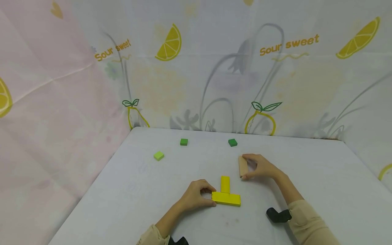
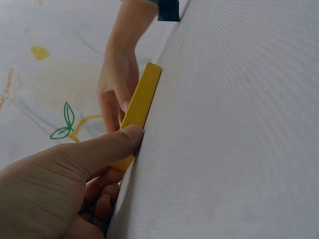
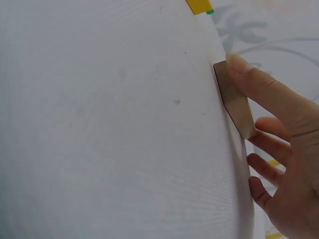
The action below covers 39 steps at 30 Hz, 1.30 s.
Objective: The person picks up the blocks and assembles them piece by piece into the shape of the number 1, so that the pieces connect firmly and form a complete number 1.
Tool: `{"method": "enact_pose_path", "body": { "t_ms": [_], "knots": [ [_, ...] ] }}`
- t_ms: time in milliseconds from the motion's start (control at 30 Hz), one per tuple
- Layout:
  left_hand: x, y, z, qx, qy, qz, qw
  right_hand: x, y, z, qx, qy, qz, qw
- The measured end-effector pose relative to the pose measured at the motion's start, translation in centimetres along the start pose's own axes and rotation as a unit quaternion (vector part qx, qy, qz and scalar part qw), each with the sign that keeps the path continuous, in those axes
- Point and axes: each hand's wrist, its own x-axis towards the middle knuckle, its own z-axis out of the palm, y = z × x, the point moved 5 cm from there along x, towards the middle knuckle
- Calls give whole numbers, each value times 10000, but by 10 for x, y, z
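Note:
Two yellow blocks lie on the white table in a T shape: a crosswise yellow block point(image 1: 226, 199) nearer me and a lengthwise yellow block point(image 1: 225, 184) behind it, their sides touching. My left hand point(image 1: 194, 196) pinches the left end of the crosswise block between thumb and fingers; its thumb shows on the yellow block point(image 2: 142, 99) in the left wrist view. Farther right, my right hand point(image 1: 261, 166) holds a plain wooden block point(image 1: 243, 166) by its two ends, thumb at the near end. The right wrist view shows this wooden block point(image 3: 234, 102) at the table surface.
Toward the back of the white table point(image 1: 306, 177) lie a light green block point(image 1: 159, 156), a green block point(image 1: 183, 142) and a darker green block point(image 1: 232, 142). A printed cloth point(image 1: 208, 78) hangs behind the table. Black wrist mounts point(image 1: 278, 215) stick out beside the sleeves.

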Motion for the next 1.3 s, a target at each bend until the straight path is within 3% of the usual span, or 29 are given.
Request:
{"method": "enact_pose_path", "body": {
  "t_ms": [600,933,1300],
  "knots": [
    [-1,-1,0,12,28,70,10000,-8,5,4,-338,728,211,9966],
    [0,-1,0,-22,12,42,10000,-9,8,5,-23,488,141,9987],
    [-1,0,0,-41,-20,-116,9999,-8,5,6,-78,820,24,9966]
  ]
}}
